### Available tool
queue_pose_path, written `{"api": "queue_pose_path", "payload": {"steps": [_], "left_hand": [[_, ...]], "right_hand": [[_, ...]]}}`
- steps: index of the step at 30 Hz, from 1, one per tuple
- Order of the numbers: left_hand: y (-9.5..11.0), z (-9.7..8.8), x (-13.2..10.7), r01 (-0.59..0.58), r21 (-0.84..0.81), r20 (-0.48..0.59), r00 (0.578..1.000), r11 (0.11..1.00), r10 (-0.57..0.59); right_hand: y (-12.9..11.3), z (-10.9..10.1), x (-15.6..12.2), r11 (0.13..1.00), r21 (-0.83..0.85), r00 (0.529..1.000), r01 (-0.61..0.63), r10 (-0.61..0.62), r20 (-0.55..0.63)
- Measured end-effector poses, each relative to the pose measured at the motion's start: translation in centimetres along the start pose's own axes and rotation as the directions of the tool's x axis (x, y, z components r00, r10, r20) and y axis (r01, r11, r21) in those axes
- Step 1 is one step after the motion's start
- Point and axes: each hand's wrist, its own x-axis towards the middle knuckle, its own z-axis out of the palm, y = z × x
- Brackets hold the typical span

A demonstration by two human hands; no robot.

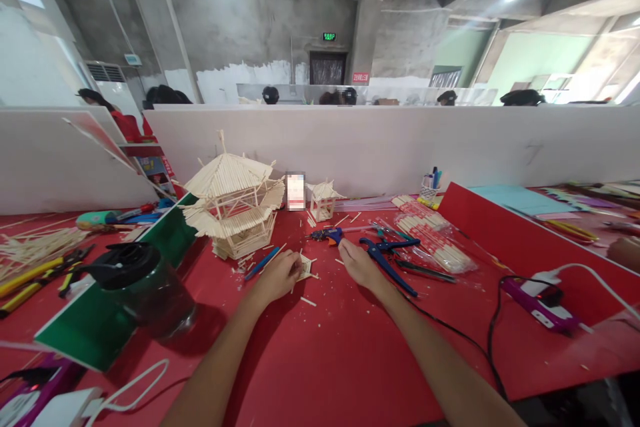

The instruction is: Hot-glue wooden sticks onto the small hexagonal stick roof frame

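Note:
My left hand (284, 276) is closed at the fingertips on the edge of a small wooden-stick frame (307, 268), low over the red table. To its right, my right hand (358, 265) has its fingers pinched together; a short pale wooden stick (339, 261) pokes out at the fingertips. Just beyond the right hand lies a blue glue gun (331, 235) with an orange trigger. Blue-handled cutters (385, 260) rest beside the right wrist. A blue pen (262, 263) sits left of the left hand. Small stick offcuts (309, 301) are scattered nearby.
A large stick pavilion (235, 203) and a small one (323, 200) stand at the back, a lit phone (296, 192) between them. A dark bottle (145, 290) stands left by a green divider (90, 327). Bagged sticks (440, 240) and a power strip (543, 303) are right.

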Motion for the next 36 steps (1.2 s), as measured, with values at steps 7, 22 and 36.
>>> {"api": "queue_pose_path", "payload": {"steps": [7,22,36], "left_hand": [[0.5,-0.3,-0.2,-0.021,-0.02,-0.038,0.999,1.0,0.021],[3.5,-0.9,0.0,-0.088,-0.256,-0.149,0.987,0.963,0.05],[4.1,-0.5,0.4,-0.033,-0.472,-0.27,0.957,0.881,-0.109]], "right_hand": [[-0.6,-0.4,0.0,0.835,0.545,0.992,-0.073,0.006,0.124],[-2.8,1.6,-0.6,0.714,0.695,0.992,-0.079,-0.014,0.128],[-2.5,3.6,-0.1,0.77,0.638,0.998,-0.001,0.045,-0.053]]}}
